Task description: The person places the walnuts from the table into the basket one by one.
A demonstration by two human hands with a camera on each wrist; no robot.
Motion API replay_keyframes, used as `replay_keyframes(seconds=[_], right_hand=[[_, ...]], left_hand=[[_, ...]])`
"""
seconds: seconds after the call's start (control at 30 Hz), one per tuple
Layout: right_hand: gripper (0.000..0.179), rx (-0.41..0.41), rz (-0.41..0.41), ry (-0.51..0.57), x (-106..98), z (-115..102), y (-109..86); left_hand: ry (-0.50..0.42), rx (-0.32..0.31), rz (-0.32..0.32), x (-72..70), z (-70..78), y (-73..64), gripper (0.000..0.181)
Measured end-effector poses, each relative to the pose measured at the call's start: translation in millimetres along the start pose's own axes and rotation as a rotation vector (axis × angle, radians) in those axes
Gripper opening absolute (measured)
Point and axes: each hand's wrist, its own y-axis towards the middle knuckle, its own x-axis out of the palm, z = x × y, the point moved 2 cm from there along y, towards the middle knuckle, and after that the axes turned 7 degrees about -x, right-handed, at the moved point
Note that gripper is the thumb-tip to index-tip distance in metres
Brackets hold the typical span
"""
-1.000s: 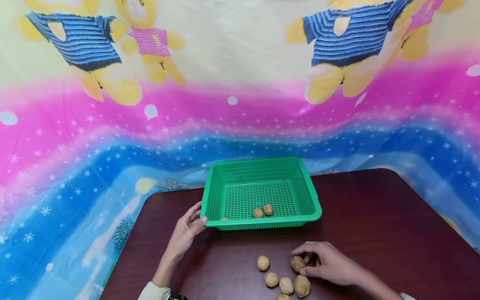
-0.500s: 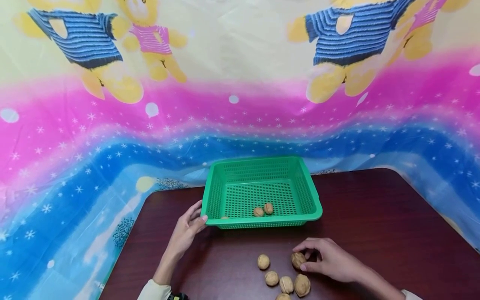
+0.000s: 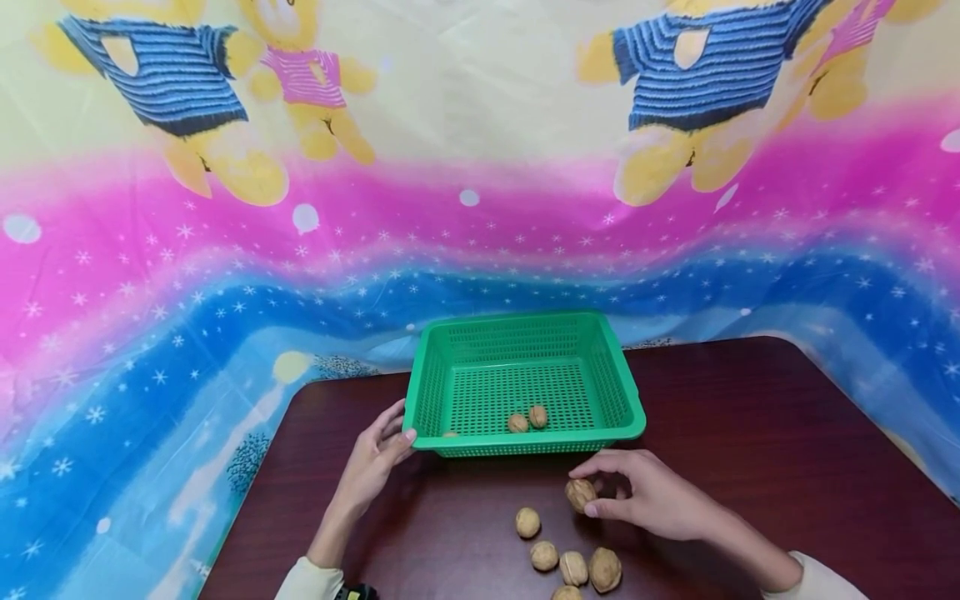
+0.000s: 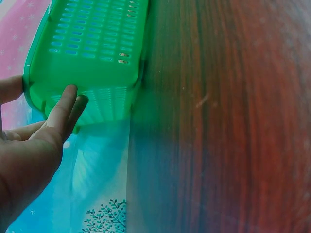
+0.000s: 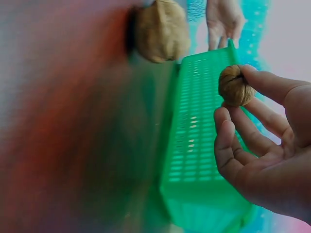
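My right hand [image 3: 660, 497] pinches a walnut [image 3: 581, 496] between thumb and fingertips, just in front of the green plastic basket [image 3: 525, 442]. In the right wrist view the held walnut [image 5: 234, 86] is plainly off the table, with the basket behind it. My left hand [image 3: 372, 465] grips the basket's near left corner, thumb on the rim. The left wrist view has the fingers [image 4: 60, 112] of that hand against the basket's outer wall. Two walnuts [image 3: 528, 419] lie together inside the basket, and another [image 3: 450, 434] is mostly hidden by the near rim.
Several walnuts lie on the dark wooden table [image 3: 750, 450] nearer to me, among them a paler one [image 3: 527, 522] and a larger one [image 3: 604, 570]. One is cut by the lower frame edge. A patterned cloth [image 3: 480, 242] hangs behind the table.
My right hand has lifted the walnut from beside the others and moved it forward and slightly left toward the basket. The left hand and basket stay in place.
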Motion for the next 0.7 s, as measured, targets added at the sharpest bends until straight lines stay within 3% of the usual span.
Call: replay_keyframes(seconds=[0.37,0.7], right_hand=[[0.039,-0.032,0.011,0.032,-7,-29,36.2],[0.04,-0.025,0.062,-0.03,-8,-31,73.8]], left_hand=[[0.015,-0.005,0.01,-0.5,0.5,-0.8,0.067],[0.02,-0.005,0.01,-0.5,1.9,-2.2,0.067]])
